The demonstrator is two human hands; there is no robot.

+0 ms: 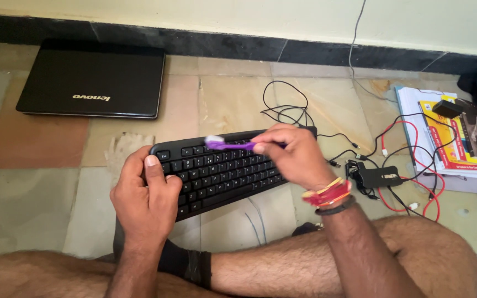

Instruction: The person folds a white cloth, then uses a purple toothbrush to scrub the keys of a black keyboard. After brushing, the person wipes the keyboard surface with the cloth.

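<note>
Fingers of my right hand (296,157) pinch the handle of a purple plastic toothbrush (228,144), holding it flat over the top rows of a black plastic computer keyboard (219,174), its pale bristle head pointing to my left and blurred. My left hand (144,193) grips the keyboard's left end, thumb pressed on the keys near the corner and the other fingers curled round the edge. The keyboard lies tilted on the beige stone-tile floor (23,209), its near edge by my crossed bare legs. Red thread bands and a dark bangle (332,197) circle my right wrist. A closed black laptop (92,77) lies on the floor beyond the keyboard, well apart. To my right, tangled black and red cables (409,160) run round a small black box (379,176), just beside a stack of papers and books (448,132).
</note>
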